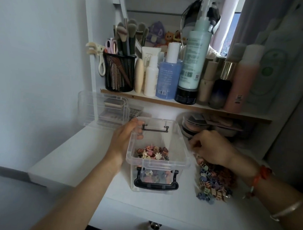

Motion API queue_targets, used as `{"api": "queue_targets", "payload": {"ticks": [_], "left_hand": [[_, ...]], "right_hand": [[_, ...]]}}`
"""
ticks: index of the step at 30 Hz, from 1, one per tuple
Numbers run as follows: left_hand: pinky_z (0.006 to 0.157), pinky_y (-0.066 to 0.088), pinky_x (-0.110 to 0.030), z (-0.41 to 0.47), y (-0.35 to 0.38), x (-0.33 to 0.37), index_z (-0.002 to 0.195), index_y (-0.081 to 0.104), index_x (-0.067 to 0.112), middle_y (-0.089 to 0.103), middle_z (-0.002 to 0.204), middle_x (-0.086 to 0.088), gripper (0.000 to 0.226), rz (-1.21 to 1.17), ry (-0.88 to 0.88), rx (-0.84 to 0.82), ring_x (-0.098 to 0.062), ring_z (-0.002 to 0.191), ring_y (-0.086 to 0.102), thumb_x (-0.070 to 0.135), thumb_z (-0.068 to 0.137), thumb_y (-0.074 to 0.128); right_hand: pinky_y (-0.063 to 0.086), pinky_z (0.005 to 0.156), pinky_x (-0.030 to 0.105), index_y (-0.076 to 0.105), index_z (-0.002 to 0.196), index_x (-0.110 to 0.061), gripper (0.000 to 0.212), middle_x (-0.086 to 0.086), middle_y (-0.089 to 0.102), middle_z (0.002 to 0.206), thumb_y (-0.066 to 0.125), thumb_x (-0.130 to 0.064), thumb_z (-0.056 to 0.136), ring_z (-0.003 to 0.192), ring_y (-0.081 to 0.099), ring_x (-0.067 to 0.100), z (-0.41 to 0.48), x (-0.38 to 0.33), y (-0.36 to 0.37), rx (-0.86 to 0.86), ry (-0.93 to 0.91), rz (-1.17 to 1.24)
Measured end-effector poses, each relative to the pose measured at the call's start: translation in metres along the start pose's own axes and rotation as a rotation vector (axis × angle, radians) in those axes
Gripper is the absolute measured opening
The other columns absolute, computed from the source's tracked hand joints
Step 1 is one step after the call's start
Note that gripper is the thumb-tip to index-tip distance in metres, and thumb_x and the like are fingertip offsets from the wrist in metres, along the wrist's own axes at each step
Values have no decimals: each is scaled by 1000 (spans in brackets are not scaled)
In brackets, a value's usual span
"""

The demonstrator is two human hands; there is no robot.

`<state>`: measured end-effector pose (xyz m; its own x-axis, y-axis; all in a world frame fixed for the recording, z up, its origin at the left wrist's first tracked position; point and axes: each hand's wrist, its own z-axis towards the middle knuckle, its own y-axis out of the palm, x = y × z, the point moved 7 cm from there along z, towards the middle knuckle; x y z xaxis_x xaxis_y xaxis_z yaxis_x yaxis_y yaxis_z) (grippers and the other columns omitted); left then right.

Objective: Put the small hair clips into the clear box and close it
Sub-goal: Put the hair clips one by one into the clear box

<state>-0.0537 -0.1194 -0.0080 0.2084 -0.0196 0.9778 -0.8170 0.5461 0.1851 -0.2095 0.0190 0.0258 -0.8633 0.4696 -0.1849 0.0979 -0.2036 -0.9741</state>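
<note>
**Clips half in, box open**

The left grip (125, 140) clasps the box (159, 163) by its left rim, steadying it on the bench (83, 156). Some clips (151, 153) lie inside. A pile (212, 182) sits just right of the box, under the right grip (211, 147), whose fingers are curled; I can't tell whether it holds any. They look light, hard and fiddly, so best pinched or scooped several at once.
</note>
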Motion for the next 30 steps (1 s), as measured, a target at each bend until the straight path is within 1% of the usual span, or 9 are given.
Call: {"api": "queue_targets", "payload": {"ticks": [4,6,8,12,15,17,20,24,30], "left_hand": [[85,42,-37,1,-1,-1,79,64,22,63,79,-1,25,3,0,-1,-17,72,59,29,93,46],[87,42,-39,2,-1,-2,78,65,22,64,79,-2,24,4,-3,-1,-17,72,59,29,93,46],[87,42,-39,3,0,-2,77,64,22,64,80,-2,24,7,-6,0,-18,73,59,28,93,47],[75,46,-33,8,1,0,76,62,23,64,76,1,13,40,45,-9,-18,72,60,21,87,56],[68,44,-28,13,7,-1,77,62,19,62,80,-1,18,24,11,-1,-18,72,58,19,90,51],[66,43,-29,16,15,1,80,63,19,62,82,0,19,5,-36,4,-17,72,59,36,74,64],[68,44,-30,19,21,-2,84,64,19,64,81,-1,55,-31,-75,16,-17,70,60,48,38,66],[85,43,-39,26,22,-9,81,66,21,65,86,-4,24,-60,-71,4,-19,73,60,41,67,66],[76,42,-34,32,19,-15,80,65,21,63,84,-2,17,-75,-72,3,-17,72,58,37,77,64]], "right_hand": [[41,63,3,71,87,-3,9,0,65,75,64,-4,81,63,55,-2,-2,-19,-42,183,-58,705],[40,60,2,70,87,-10,9,-2,63,73,63,-10,82,61,53,-2,-3,-29,-51,138,-122,809],[44,70,10,71,91,-10,12,1,69,81,62,-13,83,69,57,-3,2,-23,-48,139,-112,709],[41,92,22,70,104,-14,22,6,69,113,55,-13,89,106,61,19,13,10,-23,168,15,206],[46,95,32,69,106,-20,27,8,67,117,50,-12,88,110,60,26,17,16,1,80,-4,37],[49,92,36,68,107,-20,28,10,66,116,49,-15,86,108,60,29,20,17,10,51,1,-12],[51,87,38,66,106,-17,29,11,65,114,46,-18,86,105,61,30,25,16,16,25,12,-63],[52,85,36,66,104,-14,28,12,64,113,45,-16,85,105,60,30,28,17,19,22,15,-52],[47,75,31,63,93,-9,20,15,67,104,50,-21,84,99,62,31,29,16,12,27,38,-65]]}}
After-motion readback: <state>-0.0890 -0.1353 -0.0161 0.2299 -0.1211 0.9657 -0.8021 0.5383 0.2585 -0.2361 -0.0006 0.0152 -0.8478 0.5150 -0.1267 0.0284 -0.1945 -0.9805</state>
